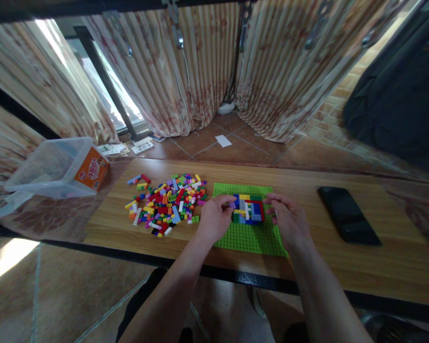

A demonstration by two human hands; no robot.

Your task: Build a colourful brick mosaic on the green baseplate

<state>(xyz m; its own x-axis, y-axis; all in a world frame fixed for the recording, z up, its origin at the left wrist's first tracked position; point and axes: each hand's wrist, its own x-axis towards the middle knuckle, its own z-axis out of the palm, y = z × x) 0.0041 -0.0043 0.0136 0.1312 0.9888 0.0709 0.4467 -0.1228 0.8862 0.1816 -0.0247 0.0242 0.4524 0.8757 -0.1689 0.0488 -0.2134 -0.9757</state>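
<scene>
- Looking down in the head view, both hands meet over a green baseplate that lies near the front edge of the wooden bench.
- On the left hand, the grip is narrow. Thumb and fingertips pinch a small purple brick against the left edge of the build.
- On the right hand, the fingers curl against the build's right side and touch it. I cannot tell whether that grip holds anything.
- That build is a low block of blue, red, yellow and white bricks on the baseplate's far half, between the two hands.
- Just left of the baseplate, a loose pile of mixed bricks lies on the bench.
- Well right of the right hand, a black phone lies flat.
- At the far left, beyond the pile, stands a clear tub with an orange label.
</scene>
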